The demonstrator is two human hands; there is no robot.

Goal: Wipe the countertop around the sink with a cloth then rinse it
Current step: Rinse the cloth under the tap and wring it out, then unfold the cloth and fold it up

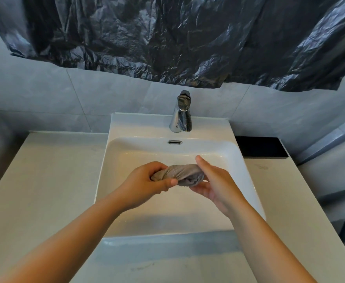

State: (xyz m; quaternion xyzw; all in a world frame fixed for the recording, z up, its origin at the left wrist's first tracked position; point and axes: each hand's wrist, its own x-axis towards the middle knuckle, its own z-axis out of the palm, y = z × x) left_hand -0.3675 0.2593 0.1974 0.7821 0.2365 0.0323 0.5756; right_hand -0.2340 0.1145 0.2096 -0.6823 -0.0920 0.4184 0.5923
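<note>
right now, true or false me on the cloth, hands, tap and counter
1. The left hand and right hand both grip the cloth over the sink. True.
2. A black tray sits on the countertop, right of the sink. True.
3. Water streams from the tap. False: no stream shows.
4. The cloth lies spread flat on the countertop. False: it is bunched up and held above the sink.

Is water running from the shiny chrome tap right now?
No, no stream falls from the shiny chrome tap into the white ceramic sink.
</note>
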